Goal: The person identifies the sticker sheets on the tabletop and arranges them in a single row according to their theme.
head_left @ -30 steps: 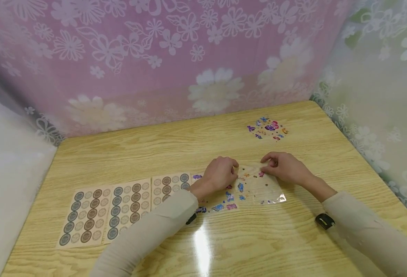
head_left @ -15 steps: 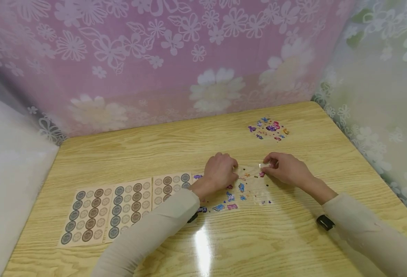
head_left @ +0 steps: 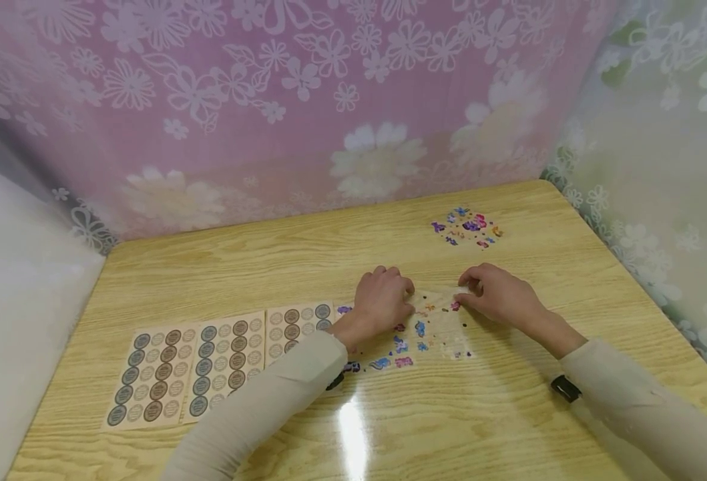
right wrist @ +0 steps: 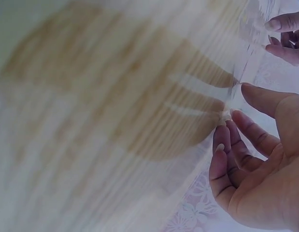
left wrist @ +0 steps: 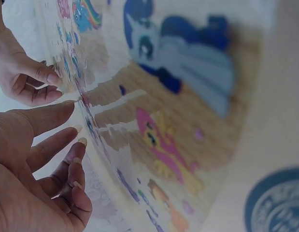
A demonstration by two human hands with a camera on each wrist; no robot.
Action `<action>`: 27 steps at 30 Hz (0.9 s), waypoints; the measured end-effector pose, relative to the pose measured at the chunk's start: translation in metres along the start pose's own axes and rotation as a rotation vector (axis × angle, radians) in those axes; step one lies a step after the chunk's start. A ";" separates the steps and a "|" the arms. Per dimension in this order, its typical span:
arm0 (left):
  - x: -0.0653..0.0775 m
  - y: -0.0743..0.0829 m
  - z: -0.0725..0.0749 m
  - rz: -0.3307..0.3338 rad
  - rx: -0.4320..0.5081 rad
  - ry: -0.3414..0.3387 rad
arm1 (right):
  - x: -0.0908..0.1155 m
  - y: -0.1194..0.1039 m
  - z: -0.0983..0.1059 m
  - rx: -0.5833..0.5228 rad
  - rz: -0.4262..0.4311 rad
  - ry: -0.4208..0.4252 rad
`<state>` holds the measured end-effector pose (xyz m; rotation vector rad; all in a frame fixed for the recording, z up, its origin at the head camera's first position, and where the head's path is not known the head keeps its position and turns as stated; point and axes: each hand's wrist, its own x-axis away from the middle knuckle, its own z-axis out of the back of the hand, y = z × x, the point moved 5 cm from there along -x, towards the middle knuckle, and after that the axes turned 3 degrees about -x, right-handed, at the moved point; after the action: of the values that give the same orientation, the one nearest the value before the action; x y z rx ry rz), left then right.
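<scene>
A clear sticker sheet [head_left: 443,329] printed with small colourful figures lies right of centre. My left hand [head_left: 383,297] grips its upper left edge, thumb and fingertips at the film, other fingers curled. At the upper right edge my right hand [head_left: 497,294] pinches the same sheet between thumb and fingers. Beside it, partly hidden by the left hand and forearm, is another clear sheet with pony stickers [head_left: 380,364]. In the left wrist view a pink-and-yellow pony sticker [left wrist: 161,150] shows close up. The right wrist view shows finger reflections on the shiny surface near the fingertips [right wrist: 233,115].
Several beige sheets with round grey and brown labels [head_left: 151,377] lie in a row on the left, one partly under the left forearm. A patch of colourful stickers [head_left: 467,227] lies at the back right. The wood-grain table [head_left: 437,427] meets floral curtains [head_left: 377,153] behind.
The bright lower right corner of the clear sheet no longer glints. A pale glint showed at the right fingers half a second ago and has dimmed. Both hands stay almost in place.
</scene>
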<state>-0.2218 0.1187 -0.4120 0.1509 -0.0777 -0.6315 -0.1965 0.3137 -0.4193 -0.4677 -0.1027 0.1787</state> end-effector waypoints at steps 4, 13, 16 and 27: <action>0.001 0.001 -0.001 -0.021 -0.013 0.014 | 0.001 -0.002 0.000 0.036 -0.001 0.012; 0.003 -0.003 0.007 0.011 0.013 0.030 | 0.002 -0.002 0.008 0.051 -0.031 -0.006; 0.004 -0.007 0.012 0.018 0.017 0.032 | 0.000 0.001 0.014 0.032 -0.040 -0.004; -0.005 -0.015 0.020 -0.023 -0.016 0.100 | -0.020 0.017 0.035 -0.062 0.058 -0.024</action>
<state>-0.2366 0.1075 -0.3951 0.1678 0.0260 -0.6461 -0.2234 0.3404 -0.3972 -0.5306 -0.1182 0.2389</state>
